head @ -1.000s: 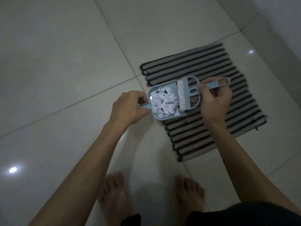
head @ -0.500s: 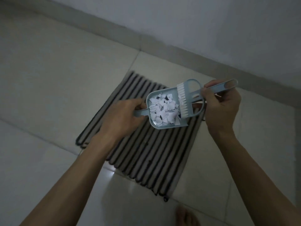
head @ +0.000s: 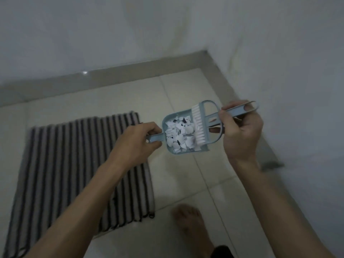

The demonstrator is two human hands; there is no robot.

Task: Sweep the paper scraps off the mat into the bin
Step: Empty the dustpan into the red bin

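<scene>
A small pale-blue dustpan (head: 168,125) is held in the air over the tiled floor, full of white paper scraps (head: 179,135). My left hand (head: 137,142) grips its short handle. A matching blue brush (head: 204,120) lies across the pan's open edge, its white bristles against the scraps. My right hand (head: 240,135) grips the brush handle. The striped mat (head: 55,164) lies on the floor to the left, below my left arm. No bin is in view.
A room corner with a grey skirting board (head: 219,71) stands just beyond the dustpan. White walls rise behind and to the right. My bare foot (head: 191,224) stands on the tiles to the right of the mat.
The view has swung right, so the mat now lies at the left and the wall corner has come into sight. Both hands keep the same hold on pan and brush.
</scene>
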